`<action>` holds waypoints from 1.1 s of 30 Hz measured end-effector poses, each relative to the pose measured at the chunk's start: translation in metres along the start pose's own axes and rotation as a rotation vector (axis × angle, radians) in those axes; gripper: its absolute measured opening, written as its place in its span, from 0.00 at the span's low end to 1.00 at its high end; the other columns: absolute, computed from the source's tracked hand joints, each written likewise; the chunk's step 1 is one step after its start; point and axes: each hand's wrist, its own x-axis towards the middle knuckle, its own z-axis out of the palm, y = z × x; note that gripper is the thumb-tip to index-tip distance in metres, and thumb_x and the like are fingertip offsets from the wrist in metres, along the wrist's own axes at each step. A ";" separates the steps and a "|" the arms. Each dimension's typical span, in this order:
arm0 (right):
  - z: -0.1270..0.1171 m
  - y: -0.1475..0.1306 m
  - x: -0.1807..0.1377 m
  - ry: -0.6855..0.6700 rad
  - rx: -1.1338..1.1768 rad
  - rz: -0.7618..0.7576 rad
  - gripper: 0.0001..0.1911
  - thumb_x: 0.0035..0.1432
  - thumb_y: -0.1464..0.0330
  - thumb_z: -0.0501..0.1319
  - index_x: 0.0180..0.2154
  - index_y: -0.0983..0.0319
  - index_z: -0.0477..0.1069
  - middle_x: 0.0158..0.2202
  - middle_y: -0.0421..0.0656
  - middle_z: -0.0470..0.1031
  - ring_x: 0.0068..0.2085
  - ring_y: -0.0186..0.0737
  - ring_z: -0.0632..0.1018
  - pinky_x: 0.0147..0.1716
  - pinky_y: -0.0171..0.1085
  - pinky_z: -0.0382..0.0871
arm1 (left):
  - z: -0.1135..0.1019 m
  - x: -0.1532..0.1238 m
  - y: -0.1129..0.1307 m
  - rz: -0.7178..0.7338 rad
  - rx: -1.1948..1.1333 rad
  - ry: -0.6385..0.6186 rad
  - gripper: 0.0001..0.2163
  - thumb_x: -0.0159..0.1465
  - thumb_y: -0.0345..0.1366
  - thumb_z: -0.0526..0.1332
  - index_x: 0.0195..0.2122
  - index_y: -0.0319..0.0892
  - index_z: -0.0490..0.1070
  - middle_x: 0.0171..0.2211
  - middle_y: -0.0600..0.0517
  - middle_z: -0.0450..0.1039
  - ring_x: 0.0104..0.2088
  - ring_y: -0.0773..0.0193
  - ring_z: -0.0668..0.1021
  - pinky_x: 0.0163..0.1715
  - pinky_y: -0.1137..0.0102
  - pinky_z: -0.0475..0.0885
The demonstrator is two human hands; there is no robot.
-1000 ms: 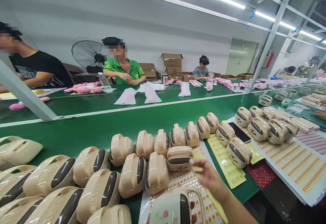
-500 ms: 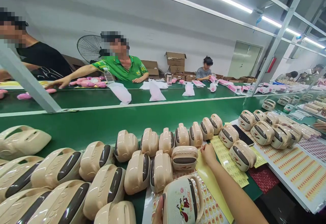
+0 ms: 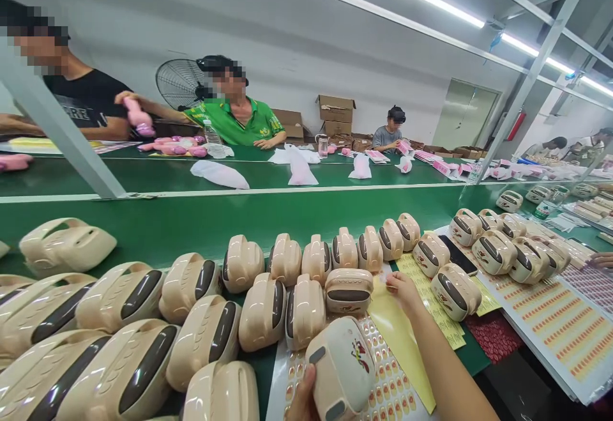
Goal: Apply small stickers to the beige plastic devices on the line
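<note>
You sit at a long green conveyor belt (image 3: 201, 223) in a white-walled workshop under strip lights, with three other people seated along the far side, a floor fan (image 3: 181, 84) and stacked cardboard boxes (image 3: 336, 114) behind them. Across your side of the belt stand rows of beige toy cases (image 3: 268, 280), most with a dark window panel, lying on edge and touching one another. Before you lie sticker sheets (image 3: 393, 386) and a yellow backing sheet (image 3: 400, 338).

Your left hand (image 3: 302, 402) is closed around the bottom of one beige case (image 3: 342, 367), tilted so its printed face shows, just above the sticker sheets. Your right hand (image 3: 405, 290) reaches to the top of the yellow sheet, fingers pinched together on something small; whether a sticker is between them is too small to tell.

This looks like the labelling step: a sticker being fetched for the held case. The next move would call for bringing the pinch across and setting it squarely on the case face.
</note>
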 end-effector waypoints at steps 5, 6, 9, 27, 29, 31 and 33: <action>-0.004 -0.022 -0.075 -0.123 0.191 -0.063 0.22 0.34 0.50 0.66 0.22 0.62 0.66 0.27 0.40 0.66 0.27 0.33 0.67 0.29 0.35 0.63 | 0.030 -0.008 0.005 0.224 0.033 0.115 0.35 0.41 0.48 0.69 0.52 0.51 0.64 0.51 0.49 0.71 0.52 0.44 0.68 0.51 0.56 0.63; -0.001 -0.023 -0.091 -0.176 0.209 -0.077 0.21 0.36 0.51 0.66 0.21 0.62 0.67 0.29 0.41 0.67 0.27 0.33 0.66 0.29 0.35 0.62 | 0.034 -0.010 0.005 0.277 0.085 0.144 0.33 0.40 0.48 0.70 0.50 0.51 0.65 0.52 0.50 0.69 0.54 0.46 0.66 0.53 0.59 0.61; 0.010 -0.023 -0.125 -0.286 0.160 -0.139 0.17 0.38 0.55 0.67 0.20 0.62 0.68 0.31 0.42 0.66 0.30 0.36 0.66 0.30 0.35 0.61 | 0.043 -0.014 0.005 0.353 0.191 0.155 0.30 0.41 0.48 0.69 0.47 0.50 0.67 0.54 0.50 0.67 0.56 0.50 0.63 0.53 0.63 0.60; 0.022 -0.012 -0.143 -0.136 -0.103 -0.352 0.12 0.53 0.59 0.56 0.25 0.60 0.63 0.32 0.42 0.62 0.30 0.36 0.66 0.28 0.34 0.63 | 0.047 -0.017 0.003 0.391 0.221 0.165 0.29 0.41 0.47 0.70 0.46 0.52 0.67 0.52 0.53 0.69 0.55 0.53 0.66 0.48 0.69 0.66; 0.016 -0.005 -0.140 -0.078 -0.080 -0.346 0.13 0.55 0.57 0.53 0.29 0.59 0.64 0.31 0.41 0.63 0.32 0.36 0.67 0.31 0.35 0.64 | 0.044 -0.017 0.003 0.318 0.158 0.165 0.28 0.42 0.48 0.69 0.46 0.51 0.69 0.50 0.54 0.72 0.55 0.52 0.66 0.49 0.68 0.65; 0.009 0.007 -0.136 -0.048 -0.121 -0.286 0.14 0.55 0.56 0.54 0.38 0.59 0.64 0.33 0.40 0.64 0.30 0.35 0.68 0.32 0.35 0.64 | 0.036 -0.016 0.002 0.179 0.069 0.145 0.27 0.44 0.50 0.67 0.46 0.49 0.70 0.45 0.52 0.76 0.54 0.49 0.68 0.50 0.63 0.66; 0.004 0.020 -0.132 -0.149 -0.143 -0.171 0.19 0.54 0.55 0.55 0.45 0.58 0.61 0.34 0.39 0.65 0.25 0.31 0.68 0.25 0.32 0.63 | 0.025 -0.014 -0.001 0.051 0.032 0.113 0.28 0.45 0.52 0.64 0.47 0.47 0.71 0.40 0.50 0.79 0.52 0.45 0.70 0.50 0.57 0.66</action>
